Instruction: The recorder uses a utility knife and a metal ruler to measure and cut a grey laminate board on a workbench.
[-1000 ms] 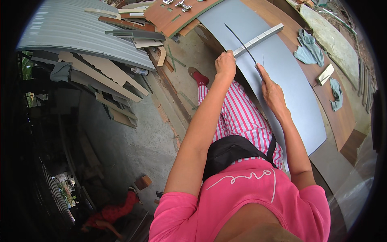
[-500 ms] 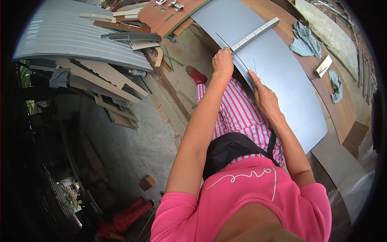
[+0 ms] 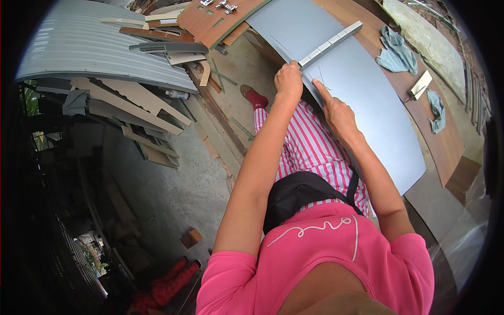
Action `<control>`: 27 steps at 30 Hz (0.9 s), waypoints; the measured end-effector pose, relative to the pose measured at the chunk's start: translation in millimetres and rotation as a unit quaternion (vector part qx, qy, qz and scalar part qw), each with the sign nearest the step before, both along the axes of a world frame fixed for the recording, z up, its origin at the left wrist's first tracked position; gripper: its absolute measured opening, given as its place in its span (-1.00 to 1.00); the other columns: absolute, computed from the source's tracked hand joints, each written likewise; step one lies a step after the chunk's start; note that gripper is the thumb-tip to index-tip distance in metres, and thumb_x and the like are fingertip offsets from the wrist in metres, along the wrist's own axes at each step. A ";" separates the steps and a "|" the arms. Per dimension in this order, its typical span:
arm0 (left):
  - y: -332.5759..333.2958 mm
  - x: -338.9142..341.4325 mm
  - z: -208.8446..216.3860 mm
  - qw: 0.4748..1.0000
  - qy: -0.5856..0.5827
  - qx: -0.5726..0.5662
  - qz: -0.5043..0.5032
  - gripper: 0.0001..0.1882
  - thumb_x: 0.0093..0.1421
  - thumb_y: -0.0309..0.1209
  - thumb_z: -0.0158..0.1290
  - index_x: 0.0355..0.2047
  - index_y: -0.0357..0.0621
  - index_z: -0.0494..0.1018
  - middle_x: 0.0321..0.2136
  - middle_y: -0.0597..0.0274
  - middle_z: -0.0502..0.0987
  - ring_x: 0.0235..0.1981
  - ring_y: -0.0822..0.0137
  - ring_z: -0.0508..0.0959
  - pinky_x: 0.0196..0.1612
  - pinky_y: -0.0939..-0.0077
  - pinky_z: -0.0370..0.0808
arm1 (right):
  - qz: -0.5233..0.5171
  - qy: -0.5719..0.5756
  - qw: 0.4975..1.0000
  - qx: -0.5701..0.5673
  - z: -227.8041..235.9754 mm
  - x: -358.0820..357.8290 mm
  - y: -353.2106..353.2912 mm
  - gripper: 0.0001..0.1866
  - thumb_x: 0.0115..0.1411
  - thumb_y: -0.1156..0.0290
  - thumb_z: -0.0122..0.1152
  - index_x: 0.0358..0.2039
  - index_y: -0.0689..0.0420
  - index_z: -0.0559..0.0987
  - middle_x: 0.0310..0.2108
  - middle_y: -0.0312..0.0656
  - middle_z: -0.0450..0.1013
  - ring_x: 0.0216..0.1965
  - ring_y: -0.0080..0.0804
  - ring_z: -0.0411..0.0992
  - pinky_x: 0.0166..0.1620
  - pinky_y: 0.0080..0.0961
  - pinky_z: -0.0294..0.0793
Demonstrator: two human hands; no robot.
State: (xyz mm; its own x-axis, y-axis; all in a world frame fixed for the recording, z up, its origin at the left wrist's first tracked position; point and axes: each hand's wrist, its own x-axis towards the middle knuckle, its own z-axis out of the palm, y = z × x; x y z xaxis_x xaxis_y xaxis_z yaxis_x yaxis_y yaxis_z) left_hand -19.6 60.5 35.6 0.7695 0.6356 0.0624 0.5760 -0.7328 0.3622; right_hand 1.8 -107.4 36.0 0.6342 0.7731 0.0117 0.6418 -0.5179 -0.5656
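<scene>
A long, segmented silver bar (image 3: 332,44) lies crosswise over a shiny grey-blue panel (image 3: 362,94). My left hand (image 3: 288,82) is closed on the bar's near end, at the panel's edge. My right hand (image 3: 339,113) grips a thin dark blade (image 3: 282,46), saw-like and seen edge-on, with the index finger stretched along it. The blade runs past the left hand, close to the bar's end. Its handle is hidden in my palm. A thin dark line, perhaps a reflection, shows on the panel beside the right fingertip.
Grey-blue cloths (image 3: 398,51) and a small pale block (image 3: 420,85) lie on a brown board (image 3: 446,152) to the right. Metal hinges (image 3: 227,6) rest on a reddish board (image 3: 215,23). Wood offcuts (image 3: 163,47) are piled by a corrugated sheet (image 3: 100,47) at left.
My right hand has moved away from me and to the left, and the blade has slid farther past the left hand. The left hand and the bar stay nearly where they were.
</scene>
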 end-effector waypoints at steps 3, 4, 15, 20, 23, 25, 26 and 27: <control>2.3 -1.8 1.7 1.000 0.002 -0.008 -0.003 -0.82 0.02 -0.43 0.07 -0.41 -0.31 0.41 -0.39 -0.11 0.49 -0.29 -0.07 0.49 -0.24 0.15 0.42 | -0.004 -0.004 1.000 -0.022 -4.7 -12.0 -30.2 -0.33 0.11 0.51 -0.08 0.21 -0.31 0.04 -0.59 0.02 0.41 -0.59 -0.08 0.44 -0.52 -0.18 0.42; 3.0 -1.5 1.2 1.000 -0.002 -0.006 -0.004 -0.82 0.02 -0.43 0.07 -0.41 -0.31 0.41 -0.39 -0.11 0.49 -0.30 -0.07 0.49 -0.24 0.15 0.41 | -0.007 -0.008 1.000 -0.027 -5.6 -15.3 -36.6 -0.32 0.11 0.51 -0.08 0.21 -0.31 0.04 -0.60 0.02 0.41 -0.59 -0.10 0.45 -0.52 -0.19 0.42; 0.1 -0.1 1.7 1.000 -0.009 0.001 -0.014 -0.81 0.02 -0.42 0.07 -0.40 -0.31 0.41 -0.40 -0.12 0.49 -0.30 -0.07 0.50 -0.23 0.15 0.42 | -0.003 0.013 1.000 -0.014 4.3 10.6 22.5 -0.35 0.12 0.50 -0.11 0.20 -0.32 0.06 -0.58 0.05 0.42 -0.52 -0.02 0.45 -0.42 -0.16 0.40; 2.2 -3.3 1.4 1.000 0.010 -0.008 -0.001 -0.81 0.02 -0.42 0.07 -0.39 -0.31 0.42 -0.40 -0.11 0.49 -0.29 -0.06 0.50 -0.23 0.16 0.42 | 0.004 0.013 1.000 -0.022 -0.6 -0.2 -0.2 -0.35 0.12 0.51 -0.12 0.20 -0.33 0.05 -0.59 0.04 0.42 -0.54 -0.05 0.45 -0.44 -0.16 0.41; 4.2 -2.4 0.2 1.000 0.004 -0.001 -0.007 -0.80 0.02 -0.42 0.07 -0.39 -0.31 0.41 -0.39 -0.11 0.49 -0.29 -0.05 0.50 -0.23 0.16 0.42 | -0.002 0.010 0.999 -0.036 -4.9 -11.1 -25.9 -0.34 0.13 0.50 -0.11 0.20 -0.34 0.04 -0.61 0.02 0.41 -0.57 -0.10 0.45 -0.49 -0.17 0.41; 5.6 -2.7 -0.2 1.000 0.006 0.000 -0.009 -0.80 0.02 -0.42 0.07 -0.40 -0.31 0.41 -0.39 -0.11 0.49 -0.29 -0.05 0.50 -0.23 0.16 0.42 | -0.004 -0.003 1.000 -0.018 -5.6 -14.5 -32.6 -0.33 0.13 0.50 -0.11 0.21 -0.35 0.04 -0.61 0.01 0.41 -0.60 -0.15 0.45 -0.53 -0.19 0.41; 5.7 -2.4 0.0 1.000 0.007 0.004 -0.012 -0.80 0.02 -0.42 0.07 -0.40 -0.31 0.41 -0.39 -0.11 0.49 -0.29 -0.05 0.50 -0.23 0.16 0.42 | -0.004 -0.003 1.000 -0.019 -4.8 -13.0 -29.8 -0.33 0.13 0.50 -0.11 0.21 -0.35 0.04 -0.61 0.01 0.41 -0.60 -0.15 0.45 -0.53 -0.19 0.41; 5.0 -2.6 0.2 1.000 0.007 0.004 -0.011 -0.80 0.02 -0.42 0.07 -0.40 -0.31 0.41 -0.39 -0.11 0.49 -0.29 -0.05 0.50 -0.23 0.16 0.42 | -0.005 0.006 1.000 -0.028 -3.5 -10.2 -22.7 -0.34 0.12 0.50 -0.11 0.21 -0.34 0.04 -0.61 0.01 0.42 -0.59 -0.13 0.45 -0.51 -0.18 0.41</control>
